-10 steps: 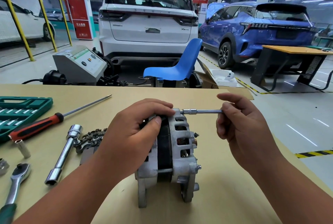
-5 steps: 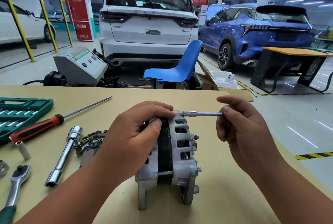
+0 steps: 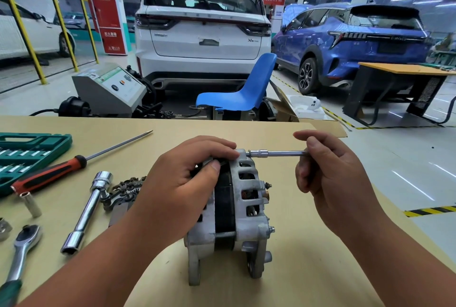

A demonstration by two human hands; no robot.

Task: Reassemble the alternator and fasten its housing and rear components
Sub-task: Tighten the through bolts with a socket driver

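The grey alternator (image 3: 243,210) stands upright on the tan table (image 3: 308,269), its two housing halves joined around a dark stator band. My left hand (image 3: 182,183) grips its top and left side, thumb on the band. My right hand (image 3: 328,173) pinches the end of a thin socket driver shaft (image 3: 278,153), which lies level with its small socket on the top housing bolt at the alternator's upper right edge. A rectifier part (image 3: 125,189) lies behind my left wrist, partly hidden.
Left of the alternator lie a chrome tube wrench (image 3: 86,213), a red-handled screwdriver (image 3: 51,174), a loose socket (image 3: 30,204), a ratchet (image 3: 21,252) and a green socket case (image 3: 27,156). The table's right edge runs diagonally past my right forearm. A blue chair (image 3: 244,89) stands beyond the far edge.
Almost nothing differs. My right fingers have shifted slightly on the driver shaft; the alternator and my left hand stay in place.
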